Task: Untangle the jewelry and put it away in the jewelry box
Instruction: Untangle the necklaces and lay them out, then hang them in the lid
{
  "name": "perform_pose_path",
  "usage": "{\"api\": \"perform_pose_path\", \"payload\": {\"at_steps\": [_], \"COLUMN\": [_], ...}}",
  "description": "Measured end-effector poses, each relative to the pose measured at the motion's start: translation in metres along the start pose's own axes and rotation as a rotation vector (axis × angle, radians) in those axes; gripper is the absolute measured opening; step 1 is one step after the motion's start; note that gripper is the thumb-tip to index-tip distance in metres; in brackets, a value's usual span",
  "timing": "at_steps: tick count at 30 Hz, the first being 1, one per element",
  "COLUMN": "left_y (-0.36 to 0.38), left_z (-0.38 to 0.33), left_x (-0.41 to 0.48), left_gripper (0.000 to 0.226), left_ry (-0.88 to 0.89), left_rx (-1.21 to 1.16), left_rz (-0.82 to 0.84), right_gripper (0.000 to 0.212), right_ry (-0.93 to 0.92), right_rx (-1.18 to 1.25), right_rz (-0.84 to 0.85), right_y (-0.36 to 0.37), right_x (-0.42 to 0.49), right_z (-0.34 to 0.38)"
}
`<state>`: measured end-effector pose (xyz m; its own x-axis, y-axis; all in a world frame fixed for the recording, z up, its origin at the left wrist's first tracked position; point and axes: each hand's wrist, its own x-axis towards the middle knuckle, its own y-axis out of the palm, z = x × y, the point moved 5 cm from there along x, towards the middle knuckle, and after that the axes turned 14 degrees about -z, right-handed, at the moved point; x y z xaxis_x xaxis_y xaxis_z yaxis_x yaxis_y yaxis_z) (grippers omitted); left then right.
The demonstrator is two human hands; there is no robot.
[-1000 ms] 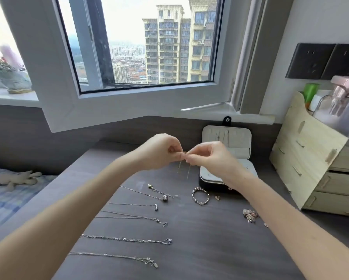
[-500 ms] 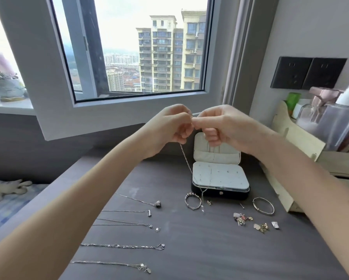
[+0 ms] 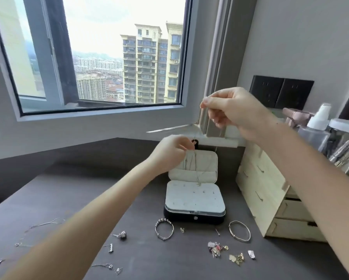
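My right hand [image 3: 232,112] is raised high and pinches one end of a thin silver chain [image 3: 198,170]. My left hand [image 3: 171,152] is lower, above the jewelry box, and pinches the same chain. The chain hangs down in front of the box's upright lid. The open jewelry box [image 3: 193,205] has a black shell and a pale lining and stands on the dark desk. In front of it lie a beaded bracelet [image 3: 164,229], a silver bangle [image 3: 239,231], small tangled pieces [image 3: 217,249] and gold pieces [image 3: 237,258]. Several chains [image 3: 111,266] lie at the left, partly hidden by my left arm.
A pale wooden drawer organizer [image 3: 270,199] with bottles on top stands right of the box. A window sill and open window frame [image 3: 101,116] run behind the desk. Black wall sockets [image 3: 280,93] sit at the right.
My hands have moved apart: the right hand rose to the right, the left dropped toward the box lid. The chain now stretches between them. The view shifted right.
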<state>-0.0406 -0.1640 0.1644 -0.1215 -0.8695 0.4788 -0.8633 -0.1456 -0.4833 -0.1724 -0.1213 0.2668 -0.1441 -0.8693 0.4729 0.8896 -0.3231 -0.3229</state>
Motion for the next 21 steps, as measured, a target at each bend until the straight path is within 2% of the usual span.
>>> {"api": "perform_pose_path", "payload": {"at_steps": [7, 11, 16, 21], "left_y": [0.082, 0.110, 0.122, 0.126], "left_z": [0.037, 0.054, 0.070, 0.074], "left_x": [0.014, 0.012, 0.007, 0.003], "left_gripper": [0.051, 0.043, 0.021, 0.016], "left_ry": [0.212, 0.328, 0.399, 0.419], "left_rx": [0.455, 0.635, 0.632, 0.516], "left_rz": [0.033, 0.060, -0.099, -0.228], "right_gripper": [0.015, 0.016, 0.015, 0.016], "right_ry": [0.062, 0.091, 0.068, 0.098], "right_rx": [-0.001, 0.045, 0.106, 0.063], "right_rz": [-0.172, -0.244, -0.282, -0.243], "right_y": [-0.001, -0.002, 0.003, 0.013], "right_x": [0.056, 0.079, 0.094, 0.090], "right_z": [-0.044, -0.063, -0.073, -0.102]}}
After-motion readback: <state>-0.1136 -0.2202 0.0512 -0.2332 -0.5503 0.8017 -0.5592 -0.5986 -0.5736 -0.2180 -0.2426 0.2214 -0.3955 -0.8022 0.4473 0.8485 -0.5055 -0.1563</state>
